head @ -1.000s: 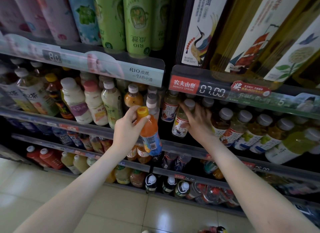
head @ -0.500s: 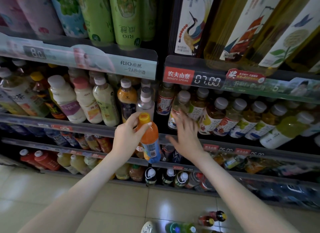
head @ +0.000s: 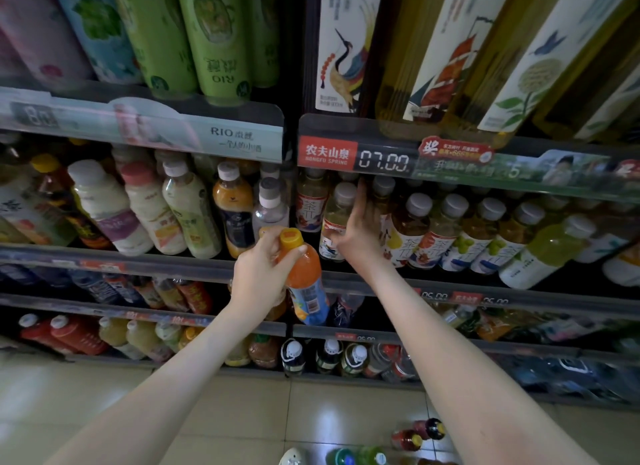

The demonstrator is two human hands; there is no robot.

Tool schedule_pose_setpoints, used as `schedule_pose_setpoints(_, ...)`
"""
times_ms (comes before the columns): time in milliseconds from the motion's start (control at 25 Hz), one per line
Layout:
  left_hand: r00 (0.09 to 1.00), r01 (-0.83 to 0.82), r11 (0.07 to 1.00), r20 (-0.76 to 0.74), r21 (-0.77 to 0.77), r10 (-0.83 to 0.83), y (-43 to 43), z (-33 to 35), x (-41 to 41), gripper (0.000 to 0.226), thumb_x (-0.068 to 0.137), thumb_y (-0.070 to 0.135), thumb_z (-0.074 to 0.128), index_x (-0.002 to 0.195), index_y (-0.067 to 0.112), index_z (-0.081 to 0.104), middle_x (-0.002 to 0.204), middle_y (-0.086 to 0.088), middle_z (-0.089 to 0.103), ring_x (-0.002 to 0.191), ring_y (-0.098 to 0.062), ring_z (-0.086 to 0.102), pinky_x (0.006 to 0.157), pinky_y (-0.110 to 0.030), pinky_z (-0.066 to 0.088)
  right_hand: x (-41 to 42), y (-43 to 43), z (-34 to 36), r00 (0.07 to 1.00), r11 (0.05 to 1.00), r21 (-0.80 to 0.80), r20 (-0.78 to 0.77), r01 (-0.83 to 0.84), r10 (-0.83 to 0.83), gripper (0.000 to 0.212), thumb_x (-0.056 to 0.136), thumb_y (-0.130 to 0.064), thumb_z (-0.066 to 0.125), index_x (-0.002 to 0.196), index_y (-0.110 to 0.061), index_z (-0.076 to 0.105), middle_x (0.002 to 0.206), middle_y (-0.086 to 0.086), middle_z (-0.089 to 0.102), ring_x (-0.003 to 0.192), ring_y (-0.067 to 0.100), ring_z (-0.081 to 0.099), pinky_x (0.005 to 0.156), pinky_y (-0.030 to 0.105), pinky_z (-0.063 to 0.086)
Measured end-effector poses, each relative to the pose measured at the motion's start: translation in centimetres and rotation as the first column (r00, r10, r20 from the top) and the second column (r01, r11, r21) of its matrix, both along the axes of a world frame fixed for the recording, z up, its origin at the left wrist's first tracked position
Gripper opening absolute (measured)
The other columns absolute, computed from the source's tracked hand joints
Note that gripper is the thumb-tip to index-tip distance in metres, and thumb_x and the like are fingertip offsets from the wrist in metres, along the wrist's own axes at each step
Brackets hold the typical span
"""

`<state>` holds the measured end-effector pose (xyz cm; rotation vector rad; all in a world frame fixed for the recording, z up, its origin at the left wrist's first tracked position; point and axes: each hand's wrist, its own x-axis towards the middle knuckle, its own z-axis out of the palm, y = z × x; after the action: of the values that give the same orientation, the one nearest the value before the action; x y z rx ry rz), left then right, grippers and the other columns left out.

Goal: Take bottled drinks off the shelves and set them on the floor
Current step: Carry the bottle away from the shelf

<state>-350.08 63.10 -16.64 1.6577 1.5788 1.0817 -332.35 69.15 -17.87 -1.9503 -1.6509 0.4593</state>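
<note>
Left hand [head: 258, 277]: my fingers and thumb are wrapped round the neck and shoulder of the orange drink bottle [head: 306, 279], just under its yellow cap [head: 290, 237]
Orange drink bottle: off the shelf, held in the air in front of the shelf rail [head: 173, 262], tilted with the cap up and the blue label at the lower end
Right hand [head: 360, 236]: raised to the same shelf level in the right-hand bay, my fingers stretched out straight and lying against the right side of the pale tea bottle [head: 334, 222]; I see none of them curled round it
Pale tea bottle: at the front of its shelf, grey cap on, leaning back, with the brown tea bottle [head: 410, 229] just beyond my hand
Price strip [head: 382, 161]: reads 07.00, right above my fingertips, next to a red brand sign [head: 327, 153]
Left bay: milky white bottles [head: 104, 208] and a dark-labelled orange juice bottle [head: 232, 208] stand in a row above my left hand
Top shelf: tall green cans [head: 214, 31] on the left, slim bottles with picture labels on the right
Floor [head: 225, 412]: pale tiles; two dark red bottles [head: 417, 435] with yellow caps lie on them near my right forearm, and green bottles [head: 356, 457] sit at the bottom edge
</note>
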Motion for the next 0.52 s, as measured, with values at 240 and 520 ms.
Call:
schedule_pose_setpoints(240,1.000,-0.013,0.999,0.013,0.034,0.012,-0.7,0.6,-0.6,0.035,0.085,0.033,0.067,0.117,0.021,0.060,0.088,0.006,0.066,0.087,-0.013,0.063,0.077,-0.032,0.053,0.2,-0.9,-0.2,1.000,0.995,0.100,0.020,0.015,-0.017,0.073,0.076,-0.043,0.075,0.133,-0.012,0.042,0.136,0.008,0.032,0.128,0.026,0.028,0.107,0.036,0.024)
schedule_pose_setpoints(520,0.998,0.040,0.999,-0.056,0.029,-0.039,-0.2,-0.4,0.4,0.047,0.083,0.045,0.063,0.122,0.021,0.059,0.108,-0.008,0.069,0.101,-0.020,0.064,0.083,-0.039,0.054,6.1,-2.7,1.2,0.934,0.997,-0.068,0.357,0.033,-0.006,0.078,0.077,-0.058,0.067,0.139,-0.019,0.041,0.146,0.006,0.027,0.137,0.026,0.018,0.109,0.043,0.011)
